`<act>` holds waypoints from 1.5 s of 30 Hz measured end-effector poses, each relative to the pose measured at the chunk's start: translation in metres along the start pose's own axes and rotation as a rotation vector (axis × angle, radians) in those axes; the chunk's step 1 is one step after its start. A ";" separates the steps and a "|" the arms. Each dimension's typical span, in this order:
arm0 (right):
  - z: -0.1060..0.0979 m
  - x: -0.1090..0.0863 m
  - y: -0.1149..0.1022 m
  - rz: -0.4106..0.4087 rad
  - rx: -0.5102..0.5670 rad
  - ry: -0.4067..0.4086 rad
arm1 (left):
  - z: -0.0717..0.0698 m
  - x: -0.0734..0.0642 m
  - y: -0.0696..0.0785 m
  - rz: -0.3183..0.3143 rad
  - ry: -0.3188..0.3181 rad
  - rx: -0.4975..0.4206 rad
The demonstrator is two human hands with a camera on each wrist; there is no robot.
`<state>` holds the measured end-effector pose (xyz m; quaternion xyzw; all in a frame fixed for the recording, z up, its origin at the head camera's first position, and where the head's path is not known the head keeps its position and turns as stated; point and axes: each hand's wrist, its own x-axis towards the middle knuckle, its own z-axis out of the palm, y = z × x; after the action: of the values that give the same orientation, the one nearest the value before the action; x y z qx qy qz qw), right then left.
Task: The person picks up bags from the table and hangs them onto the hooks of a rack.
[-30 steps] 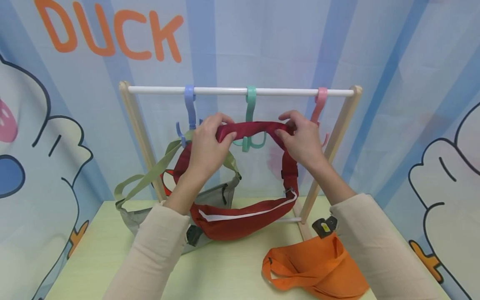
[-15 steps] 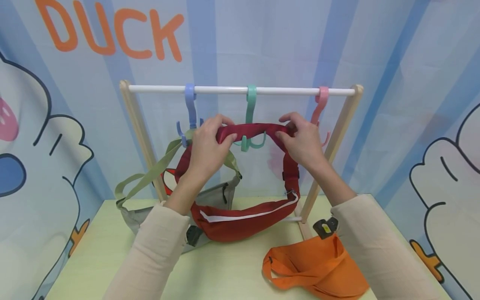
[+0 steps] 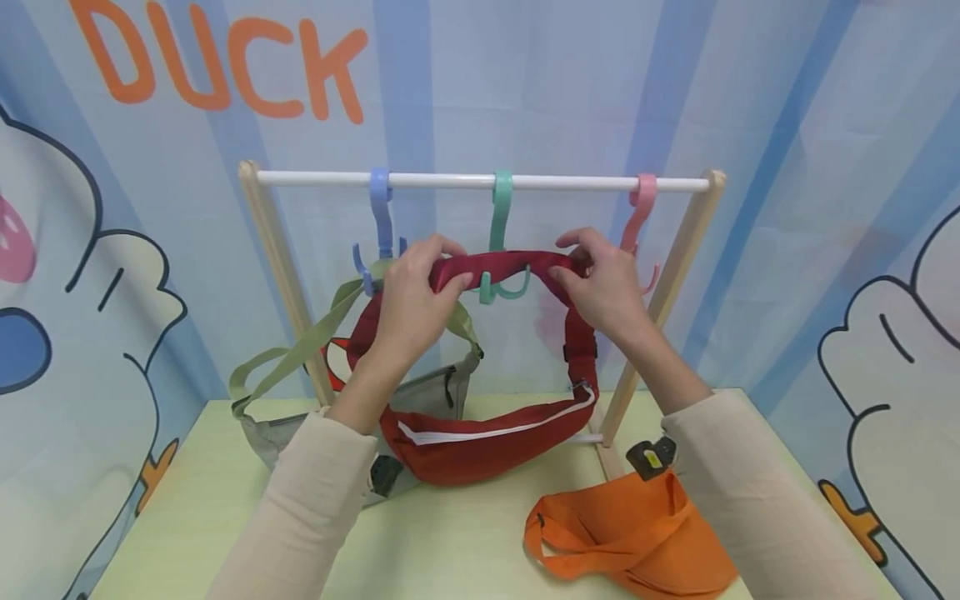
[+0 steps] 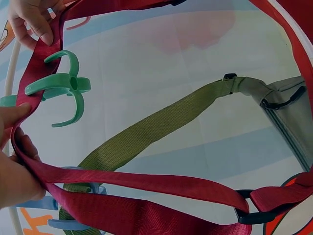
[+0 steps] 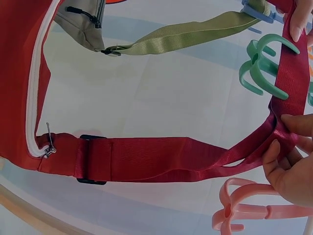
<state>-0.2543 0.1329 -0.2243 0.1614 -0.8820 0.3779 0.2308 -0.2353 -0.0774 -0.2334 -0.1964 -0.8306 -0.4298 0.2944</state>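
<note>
Both hands hold the strap [image 3: 501, 265] of a dark red waist bag [image 3: 480, 437] stretched level across the green hook [image 3: 501, 250] on the white rail [image 3: 480, 181]. My left hand [image 3: 416, 287] pinches the strap left of the hook; my right hand [image 3: 600, 279] pinches it to the right. In the left wrist view the red strap [image 4: 41, 66] lies against the green hook's prongs [image 4: 66, 90]. The right wrist view shows my fingers [image 5: 288, 161] gripping the strap [image 5: 161, 159] beside the green hook [image 5: 261, 68]. The bag's pouch hangs just above the table.
A grey bag [image 3: 352, 400] with an olive strap hangs from the blue hook [image 3: 378, 225]. A pink hook [image 3: 641, 217] hangs bare at the right. An orange bag [image 3: 637, 533] lies on the pale green table [image 3: 450, 550]. Wooden frame legs [image 3: 281, 267] stand at both sides.
Both hands have lowered the red strap slightly, so it now sits lower against the green hook's prongs. The grip is unchanged.
</note>
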 end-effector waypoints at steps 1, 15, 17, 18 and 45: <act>0.000 0.000 0.000 -0.003 -0.001 -0.001 | 0.000 0.000 0.000 -0.003 -0.002 -0.003; -0.005 -0.001 0.008 -0.072 0.026 -0.099 | -0.001 -0.005 -0.011 -0.019 -0.058 -0.061; -0.005 -0.002 0.009 -0.079 0.027 -0.118 | -0.002 -0.006 -0.013 -0.011 -0.066 -0.062; -0.005 -0.002 0.009 -0.083 0.024 -0.126 | -0.002 -0.006 -0.014 -0.008 -0.069 -0.062; -0.003 -0.005 0.016 -0.173 0.029 -0.132 | -0.003 -0.011 -0.019 -0.015 -0.112 -0.074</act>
<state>-0.2564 0.1459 -0.2351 0.2647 -0.8725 0.3580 0.2014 -0.2368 -0.0916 -0.2509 -0.2245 -0.8309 -0.4508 0.2368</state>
